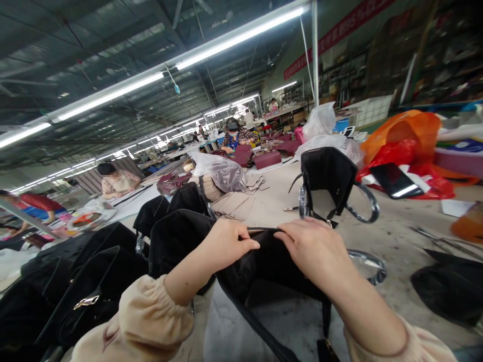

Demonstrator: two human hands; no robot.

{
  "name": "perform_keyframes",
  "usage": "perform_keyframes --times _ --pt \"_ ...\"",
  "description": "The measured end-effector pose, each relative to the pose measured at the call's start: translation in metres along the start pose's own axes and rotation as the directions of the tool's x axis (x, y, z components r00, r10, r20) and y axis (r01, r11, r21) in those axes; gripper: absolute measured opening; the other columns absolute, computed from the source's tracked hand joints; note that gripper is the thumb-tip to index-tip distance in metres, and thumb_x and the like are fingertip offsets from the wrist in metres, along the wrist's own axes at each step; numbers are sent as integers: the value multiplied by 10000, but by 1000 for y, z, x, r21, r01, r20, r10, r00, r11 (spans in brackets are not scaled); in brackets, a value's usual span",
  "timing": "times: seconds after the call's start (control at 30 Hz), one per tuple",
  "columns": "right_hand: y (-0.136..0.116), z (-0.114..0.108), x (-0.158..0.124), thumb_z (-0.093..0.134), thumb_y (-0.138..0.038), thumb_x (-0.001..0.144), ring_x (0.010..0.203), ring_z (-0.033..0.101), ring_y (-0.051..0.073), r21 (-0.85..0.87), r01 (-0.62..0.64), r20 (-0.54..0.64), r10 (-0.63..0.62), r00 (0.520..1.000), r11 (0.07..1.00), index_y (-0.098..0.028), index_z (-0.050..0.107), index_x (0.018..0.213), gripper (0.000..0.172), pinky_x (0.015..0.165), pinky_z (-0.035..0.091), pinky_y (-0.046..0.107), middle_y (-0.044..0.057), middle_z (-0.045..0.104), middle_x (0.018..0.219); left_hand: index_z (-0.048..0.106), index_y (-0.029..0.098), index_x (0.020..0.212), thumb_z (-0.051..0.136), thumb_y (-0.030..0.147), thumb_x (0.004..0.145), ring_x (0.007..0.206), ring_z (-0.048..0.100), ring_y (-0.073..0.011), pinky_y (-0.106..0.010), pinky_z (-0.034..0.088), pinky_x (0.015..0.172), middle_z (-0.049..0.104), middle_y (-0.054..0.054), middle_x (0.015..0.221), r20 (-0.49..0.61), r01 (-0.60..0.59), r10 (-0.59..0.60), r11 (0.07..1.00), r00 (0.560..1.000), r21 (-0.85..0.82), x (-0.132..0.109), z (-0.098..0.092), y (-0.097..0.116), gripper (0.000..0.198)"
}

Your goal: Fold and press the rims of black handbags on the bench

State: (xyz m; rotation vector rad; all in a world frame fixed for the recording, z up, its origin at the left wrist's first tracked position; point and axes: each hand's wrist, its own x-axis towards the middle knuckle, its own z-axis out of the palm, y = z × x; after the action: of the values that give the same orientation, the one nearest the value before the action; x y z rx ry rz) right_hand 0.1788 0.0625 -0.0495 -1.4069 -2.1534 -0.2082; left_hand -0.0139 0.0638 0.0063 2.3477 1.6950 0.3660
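Observation:
A black handbag (271, 261) lies in front of me on the table, its mouth toward me. My left hand (230, 241) pinches the far rim of the bag between thumb and fingers. A short way to the right, my right hand (311, 246) grips the same rim, fingers curled over the edge. Between the two hands the rim is stretched fairly straight. A plastic-wrapped handle (368, 264) sticks out beyond my right wrist. Just past my hands, another open black bag (328, 176) stands with wrapped handles at its sides.
Several black bags (94, 281) are piled at left, one with a gold zip pull. Brown card pieces (234, 205) lie ahead. Scissors (445, 241) and a black piece (449, 286) are at right, below red plastic (400, 156). Co-workers (116, 181) sit at tables beyond.

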Motion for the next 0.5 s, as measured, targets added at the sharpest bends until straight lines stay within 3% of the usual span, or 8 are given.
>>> perform_keyframes --times 0.27,0.5 --pt "0 1 -4 603 -266 869 736 662 189 24 11 -52 -10 999 1000 -229 720 826 130 968 374 403 21 733 818 576 141 532 605 299 834 579 505 -104 -217 355 573 561 9 571 -88 -16 21 998 996 52 -2 5 -5 342" --pt "0 2 -3 608 -269 867 707 653 177 29 31 -76 -28 997 999 -217 712 781 144 980 366 403 19 725 780 581 139 533 602 307 835 565 494 -108 -225 338 561 558 4 561 -83 11 -2 994 997 110 4 6 -5 346"
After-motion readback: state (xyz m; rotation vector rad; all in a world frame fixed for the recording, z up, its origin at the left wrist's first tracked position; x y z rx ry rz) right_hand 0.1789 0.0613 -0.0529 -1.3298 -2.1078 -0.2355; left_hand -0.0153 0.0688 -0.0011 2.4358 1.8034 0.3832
